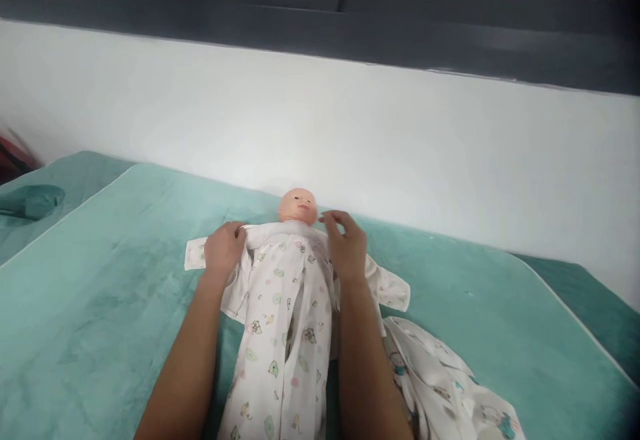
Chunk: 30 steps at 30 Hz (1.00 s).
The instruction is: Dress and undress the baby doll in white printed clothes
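A baby doll [299,207] lies face up, its bald head close to the wall and its body hidden under clothing. Over its front, up to the neck, is a white printed baby garment [280,293] with a plain band at the top and a long slit lower down. A printed baby shirt [395,288] spreads out beneath, a sleeve to each side. My left hand [225,248] is closed on the garment's upper left corner. Beside the doll's head, my right hand [347,243] has thumb and forefinger pinched; whether cloth is between them cannot be made out.
The padded surface has a green cover [125,280]. At the lower right lies another crumpled white printed cloth [445,387]. A white wall [320,120] rises directly behind the doll, with a dark window frame [280,30] above it. A dark oval recess [35,201] shows at far left.
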{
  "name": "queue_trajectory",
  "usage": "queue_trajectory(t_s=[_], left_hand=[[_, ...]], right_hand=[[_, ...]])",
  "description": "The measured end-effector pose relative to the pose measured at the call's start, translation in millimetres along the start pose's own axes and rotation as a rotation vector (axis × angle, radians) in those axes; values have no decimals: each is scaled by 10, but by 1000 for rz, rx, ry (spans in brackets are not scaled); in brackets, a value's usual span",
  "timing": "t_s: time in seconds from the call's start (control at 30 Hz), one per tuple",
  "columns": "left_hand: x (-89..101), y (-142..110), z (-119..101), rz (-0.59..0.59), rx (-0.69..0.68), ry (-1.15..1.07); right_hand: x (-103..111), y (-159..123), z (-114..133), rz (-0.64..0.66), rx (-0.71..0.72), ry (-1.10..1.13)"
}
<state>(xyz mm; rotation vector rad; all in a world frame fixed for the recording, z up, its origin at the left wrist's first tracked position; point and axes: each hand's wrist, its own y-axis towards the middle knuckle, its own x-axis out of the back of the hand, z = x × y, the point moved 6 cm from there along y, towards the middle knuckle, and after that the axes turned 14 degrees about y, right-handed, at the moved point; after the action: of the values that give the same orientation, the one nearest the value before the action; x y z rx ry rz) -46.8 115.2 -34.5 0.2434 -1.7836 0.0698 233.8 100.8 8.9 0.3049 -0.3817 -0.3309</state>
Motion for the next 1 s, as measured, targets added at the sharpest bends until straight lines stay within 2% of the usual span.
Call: queue_trajectory(t_s=[0.03,0.1,0.17,0.2,0.33,0.43,0.5,0.57,0.63,0.77,0.87,1.0], left_hand=[[-1,0,-11,-7,-8,7],[-1,-1,-28,-15,-27,19],[-6,-2,-34,-15,-42,30],[-8,-3,-36,-17,-52,42],[-13,-4,-41,-33,-94,96],[-23,-2,-39,-23,-105,119],[-22,-1,-40,-22,-113,127],[-17,-1,-41,-29,-120,125],[-10,-2,-32,-32,-114,114],[30,-7,5,-50,-73,42],[72,-13,34,-75,-35,-22],[80,-18,75,-61,11,-58]], right_hand=[[-168,-74,186,112,66,51],[-533,-248,514,397,198,10],[-854,-399,699,635,306,-182],[-987,-437,732,708,339,-305],[-1411,-352,667,822,319,-688],[-1644,-200,581,851,226,-790],[-1728,-127,516,876,142,-810],[-1732,-100,462,889,84,-820],[-1651,-112,449,858,98,-828],[-1303,-171,519,716,219,-735],[-1029,-151,525,644,215,-611],[-778,-54,516,610,183,-500]])
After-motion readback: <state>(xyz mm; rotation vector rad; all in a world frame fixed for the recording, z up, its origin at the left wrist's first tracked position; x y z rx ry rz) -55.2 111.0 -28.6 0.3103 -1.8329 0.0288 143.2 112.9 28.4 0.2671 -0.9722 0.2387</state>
